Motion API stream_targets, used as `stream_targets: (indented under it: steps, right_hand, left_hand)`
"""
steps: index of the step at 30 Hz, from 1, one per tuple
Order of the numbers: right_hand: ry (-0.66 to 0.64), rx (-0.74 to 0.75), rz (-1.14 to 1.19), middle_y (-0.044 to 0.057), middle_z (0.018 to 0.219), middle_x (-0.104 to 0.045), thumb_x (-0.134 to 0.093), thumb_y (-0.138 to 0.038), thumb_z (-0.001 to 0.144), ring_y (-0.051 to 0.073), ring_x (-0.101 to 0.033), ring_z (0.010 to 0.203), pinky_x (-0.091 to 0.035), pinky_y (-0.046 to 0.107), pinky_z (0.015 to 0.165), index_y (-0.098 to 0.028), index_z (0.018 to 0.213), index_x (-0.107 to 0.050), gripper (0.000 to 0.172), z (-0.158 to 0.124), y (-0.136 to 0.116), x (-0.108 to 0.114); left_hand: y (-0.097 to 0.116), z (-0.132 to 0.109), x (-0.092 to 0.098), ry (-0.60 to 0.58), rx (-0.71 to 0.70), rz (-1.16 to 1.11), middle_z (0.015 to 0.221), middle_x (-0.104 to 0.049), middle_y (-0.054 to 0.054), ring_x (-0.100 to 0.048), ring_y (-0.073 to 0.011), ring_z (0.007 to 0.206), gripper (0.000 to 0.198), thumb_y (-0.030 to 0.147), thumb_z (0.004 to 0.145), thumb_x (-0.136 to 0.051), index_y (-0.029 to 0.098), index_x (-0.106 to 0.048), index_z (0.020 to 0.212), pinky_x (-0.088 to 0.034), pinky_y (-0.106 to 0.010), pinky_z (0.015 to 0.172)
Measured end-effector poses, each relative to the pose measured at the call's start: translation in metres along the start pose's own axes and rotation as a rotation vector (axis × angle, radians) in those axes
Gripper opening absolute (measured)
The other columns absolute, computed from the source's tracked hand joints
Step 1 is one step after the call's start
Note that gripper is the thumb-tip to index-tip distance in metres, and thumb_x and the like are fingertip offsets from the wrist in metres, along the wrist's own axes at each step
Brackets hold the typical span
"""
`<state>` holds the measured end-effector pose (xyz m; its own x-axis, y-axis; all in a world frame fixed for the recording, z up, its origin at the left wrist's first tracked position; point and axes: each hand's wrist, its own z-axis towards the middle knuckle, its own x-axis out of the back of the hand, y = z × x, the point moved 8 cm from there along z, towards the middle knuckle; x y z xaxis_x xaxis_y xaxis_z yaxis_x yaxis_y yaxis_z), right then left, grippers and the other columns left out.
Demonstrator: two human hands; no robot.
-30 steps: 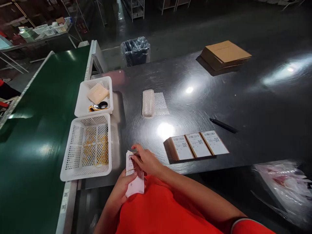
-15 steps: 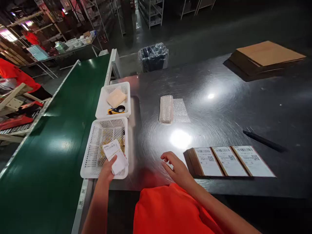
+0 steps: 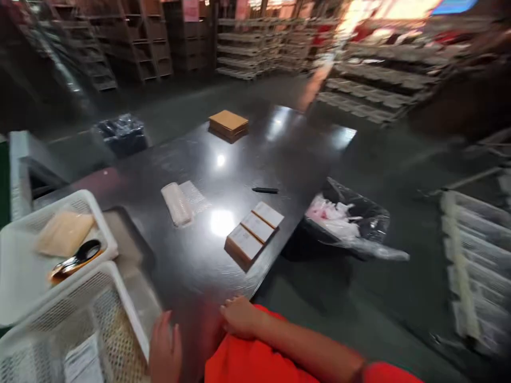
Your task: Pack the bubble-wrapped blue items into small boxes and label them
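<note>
Both hands were seen low in the frame, close to the orange-clad body, and neither was holding anything. The left hand point(image 3: 165, 348) was laid at the bottom centre-left, its fingers loosely spread and blurred, just beside the right wall of the near white basket point(image 3: 120, 298), in which a printed slip of paper point(image 3: 82, 364) was lying at the lower left corner of the frame. The right hand point(image 3: 239, 316) was rested at the near edge of the dark table point(image 3: 191, 266), its fingers curled downward and not pinched on anything. The row of three labelled cartons point(image 3: 255, 230) was found up and to the right of the right hand, near but apart from it, with the long axis of the row running from lower left to upper right, toward the black pen point(image 3: 265, 190). The right hand was judged the nearer to that row; the left was nearer to the basket. A roll of bubble wrap point(image 3: 178, 204) was lying in the middle of the table, well apart from both hands, and a second white basket point(image 3: 24, 276) was set behind the first at the left edge.
</note>
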<state>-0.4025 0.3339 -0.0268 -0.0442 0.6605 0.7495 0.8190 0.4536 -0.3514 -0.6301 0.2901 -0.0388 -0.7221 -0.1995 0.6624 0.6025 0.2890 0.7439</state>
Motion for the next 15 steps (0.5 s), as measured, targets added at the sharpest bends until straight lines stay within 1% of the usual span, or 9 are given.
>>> stream_targets:
  steps: [2,4,5,6,7,9,11,13,15]
  right_hand:
    - [0.003,0.004,-0.099,0.02,0.113,-0.073,-0.065,-0.024,0.086,0.034,-0.071,0.105,-0.057,0.047,0.089,-0.01,0.116,-0.07,0.033,0.006,0.002,0.0]
    - [-0.012,0.028,-0.124,0.02,0.117,-0.072,-0.073,-0.023,0.08,0.035,-0.069,0.109,-0.058,0.047,0.091,-0.009,0.119,-0.069,0.042,0.007,0.005,-0.006]
    - [-0.014,0.043,-0.118,0.02,0.118,-0.072,-0.076,-0.023,0.077,0.035,-0.069,0.11,-0.058,0.047,0.091,-0.01,0.117,-0.07,0.043,0.005,0.008,-0.01]
    - [-0.004,0.053,-0.102,0.019,0.117,-0.073,-0.076,-0.025,0.077,0.036,-0.069,0.11,-0.059,0.046,0.09,-0.011,0.114,-0.071,0.04,0.002,0.014,-0.014]
    - [0.025,0.051,-0.075,0.018,0.115,-0.074,-0.074,-0.029,0.08,0.035,-0.07,0.107,-0.059,0.046,0.087,-0.012,0.111,-0.072,0.035,-0.004,0.022,-0.016]
    - [0.123,-0.006,0.012,0.015,0.108,-0.076,-0.067,-0.037,0.085,0.034,-0.073,0.096,-0.06,0.045,0.078,-0.016,0.107,-0.074,0.031,-0.02,0.05,-0.019]
    - [0.216,-0.102,0.107,0.015,0.103,-0.077,-0.065,-0.04,0.086,0.034,-0.074,0.088,-0.059,0.044,0.07,-0.019,0.108,-0.073,0.032,-0.046,0.091,-0.02]
    - [0.282,-0.21,0.178,0.017,0.104,-0.076,-0.065,-0.035,0.085,0.035,-0.073,0.09,-0.057,0.043,0.071,-0.018,0.109,-0.073,0.031,-0.079,0.139,-0.023]
    - [0.264,-0.306,0.224,0.02,0.109,-0.074,-0.065,-0.028,0.085,0.036,-0.072,0.098,-0.057,0.044,0.079,-0.015,0.111,-0.073,0.03,-0.115,0.189,-0.031]
  left_hand:
    - [0.047,0.011,-0.049,-0.266,-0.088,-0.11,0.117,-0.071,-0.017,-0.064,-0.0365,0.118,0.038,0.048,0.082,-0.053,0.022,-0.068,0.106,-0.046,-0.055,0.11]
    - [0.09,0.009,-0.086,-0.472,-0.152,-0.156,0.115,-0.074,-0.015,-0.066,-0.0358,0.115,0.033,0.046,0.082,-0.058,0.025,-0.072,0.102,-0.048,-0.053,0.109]
    - [0.106,0.005,-0.101,-0.543,-0.178,-0.163,0.115,-0.074,-0.015,-0.067,-0.0355,0.114,0.03,0.045,0.082,-0.059,0.026,-0.073,0.101,-0.048,-0.052,0.109]
    - [0.117,0.001,-0.114,-0.593,-0.196,-0.165,0.116,-0.074,-0.014,-0.067,-0.0352,0.114,0.029,0.044,0.084,-0.06,0.028,-0.074,0.102,-0.049,-0.051,0.108]
    - [0.123,-0.004,-0.127,-0.624,-0.204,-0.163,0.117,-0.074,-0.014,-0.067,-0.0351,0.114,0.028,0.045,0.085,-0.059,0.028,-0.074,0.103,-0.05,-0.05,0.107]
    - [0.125,-0.008,-0.151,-0.618,-0.206,-0.14,0.12,-0.071,-0.017,-0.066,-0.0371,0.117,0.034,0.047,0.085,-0.057,0.026,-0.073,0.106,-0.051,-0.052,0.105]
    - [0.13,-0.005,-0.175,-0.559,-0.235,-0.073,0.126,-0.066,-0.023,-0.062,-0.0402,0.123,0.046,0.05,0.084,-0.054,0.018,-0.068,0.114,-0.049,-0.055,0.108]
    - [0.147,0.006,-0.199,-0.461,-0.304,0.026,0.139,-0.055,-0.028,-0.051,-0.0426,0.135,0.06,0.05,0.083,-0.053,0.01,-0.06,0.127,-0.041,-0.057,0.115]
    - [0.176,0.025,-0.22,-0.366,-0.354,0.122,0.155,-0.037,-0.031,-0.034,-0.044,0.148,0.075,0.051,0.081,-0.057,0.006,-0.047,0.14,-0.032,-0.057,0.12]
